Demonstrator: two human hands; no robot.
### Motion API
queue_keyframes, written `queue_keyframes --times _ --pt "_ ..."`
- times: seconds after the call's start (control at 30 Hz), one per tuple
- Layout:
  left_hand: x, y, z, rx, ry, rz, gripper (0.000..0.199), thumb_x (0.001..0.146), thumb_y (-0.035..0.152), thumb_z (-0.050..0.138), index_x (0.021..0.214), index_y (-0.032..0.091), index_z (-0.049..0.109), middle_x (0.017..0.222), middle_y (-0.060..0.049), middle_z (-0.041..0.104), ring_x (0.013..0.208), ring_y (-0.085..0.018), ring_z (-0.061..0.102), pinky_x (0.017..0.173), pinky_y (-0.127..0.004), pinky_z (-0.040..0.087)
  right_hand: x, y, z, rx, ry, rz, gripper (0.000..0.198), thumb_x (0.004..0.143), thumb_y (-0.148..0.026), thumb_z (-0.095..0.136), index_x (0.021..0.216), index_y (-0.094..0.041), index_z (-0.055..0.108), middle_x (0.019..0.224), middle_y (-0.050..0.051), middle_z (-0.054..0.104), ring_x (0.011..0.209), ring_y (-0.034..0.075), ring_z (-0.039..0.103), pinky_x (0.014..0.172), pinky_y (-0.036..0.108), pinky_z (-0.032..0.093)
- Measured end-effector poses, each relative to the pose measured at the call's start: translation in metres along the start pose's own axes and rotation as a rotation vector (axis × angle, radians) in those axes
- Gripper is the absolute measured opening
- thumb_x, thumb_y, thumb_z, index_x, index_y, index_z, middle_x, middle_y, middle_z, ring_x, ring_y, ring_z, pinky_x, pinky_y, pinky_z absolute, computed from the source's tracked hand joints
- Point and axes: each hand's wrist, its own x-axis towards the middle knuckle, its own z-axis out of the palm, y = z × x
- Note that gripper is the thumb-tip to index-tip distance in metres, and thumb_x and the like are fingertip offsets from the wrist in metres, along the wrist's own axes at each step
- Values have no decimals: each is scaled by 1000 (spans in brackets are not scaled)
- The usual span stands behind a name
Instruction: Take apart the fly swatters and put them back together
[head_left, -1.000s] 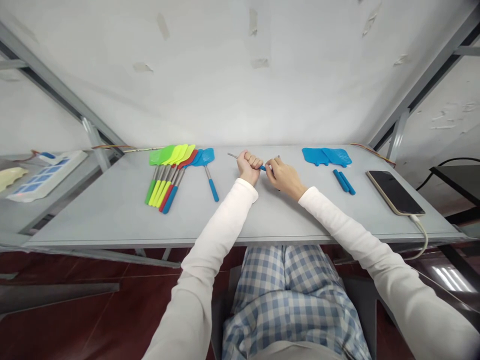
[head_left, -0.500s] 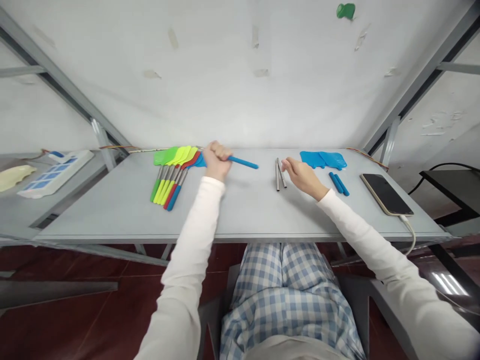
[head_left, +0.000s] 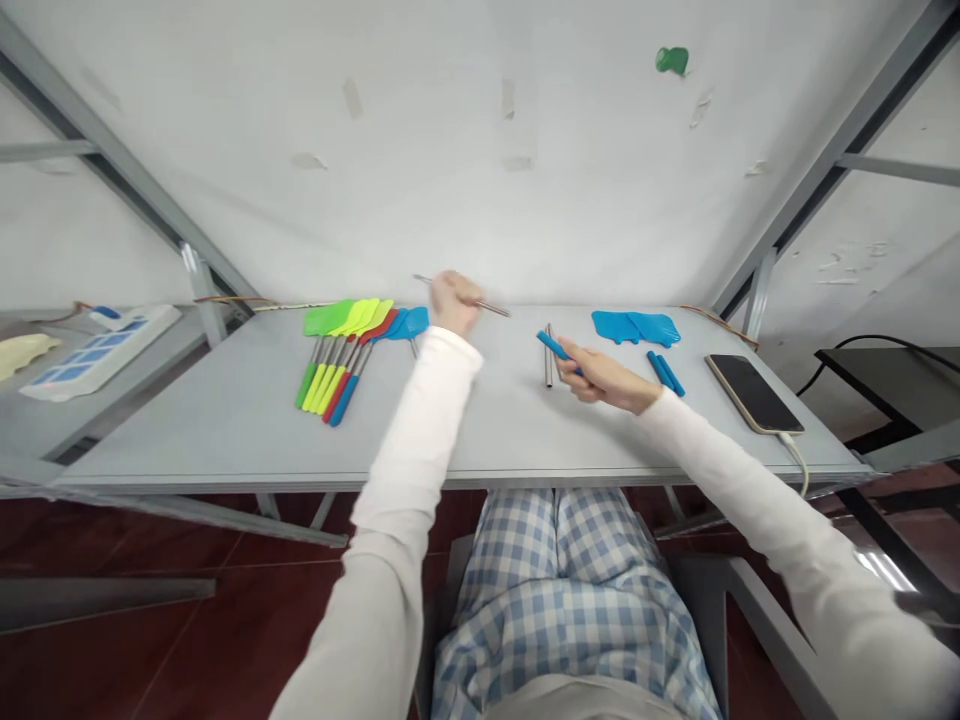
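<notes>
Jutting from the curled fingers (head_left: 470, 290) of the left hand (head_left: 454, 303), a metal rod (head_left: 494, 308) is gripped above the worktop (head_left: 517, 440), while a blue handle (head_left: 553, 346) is held in the right hand (head_left: 602, 378) near metal tubes (head_left: 548, 372), firm, aligned grips being advised.

My left hand (head_left: 455, 303) grips a thin metal rod (head_left: 493, 308) above the tabletop (head_left: 495, 420), and my right hand (head_left: 604, 377) holds a blue handle (head_left: 553, 345) over some metal tubes (head_left: 548, 372). To the left lies an overlapping row of coloured spatulas (head_left: 341, 362); to the right, blue spatula heads (head_left: 636, 327), two more blue handles (head_left: 661, 370) and a phone (head_left: 754, 393) with its cable (head_left: 796, 457) plugged in
</notes>
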Motion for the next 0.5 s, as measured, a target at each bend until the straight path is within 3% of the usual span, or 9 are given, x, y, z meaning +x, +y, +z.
queue_keyframes --times 0.03,0.1,0.17,0.23,0.3,0.4,0.5 --pt "5 15 -5 -48 10 79 39 88 12 32 58 20 9 40 9 9 29 -3 11 32 -16 12 -12 6 -11 56 -30 27 50 91 -67 23 66 -24 31 51 -8 21 41 8 18 42 24 18" --pt "13 34 -16 -43 15 101 39 86 12 36 57 21 10 40 9 7 29 -3 8 31 -17 10 -29 21 -35 45 64 84 51 90 -68 25 68 -23 36 50 -9 22 40 8 18 41 23 16" --pt "14 32 -27 71 -23 -42 39 88 13 37 58 21 13 42 10 9 30 -3 10 31 -16 10 -34 37 -56 -115 295 124 50 91 -65 28 75 -22 46 47 -8 30 39 9 28 44 24 24" --pt "11 8 -33 266 -61 -243 39 90 17 40 59 21 17 44 11 12 31 -2 12 32 -15 9 -29 50 -67 -390 517 159 40 92 -56 39 85 -20 54 51 -4 48 47 12 44 53 25 33" --pt "7 -27 -35 499 -74 -334 36 90 23 47 62 21 25 48 12 16 33 -1 14 34 -14 10 -19 61 -69 -639 647 183 34 92 -47 44 91 -17 60 64 4 62 63 17 56 63 28 37" --pt "2 -78 -35 938 -85 -178 15 89 26 51 82 19 39 60 8 36 41 -2 25 41 -15 24 -5 73 -62 -953 736 238 36 92 -42 45 93 -13 67 90 16 68 94 28 59 77 35 38" --pt "-3 -108 -34 1238 -56 -26 29 84 23 55 104 17 35 86 -4 49 57 -8 45 55 -24 42 2 85 -58 -1137 796 307 35 90 -37 49 97 -7 67 109 24 62 111 36 51 87 42 36"
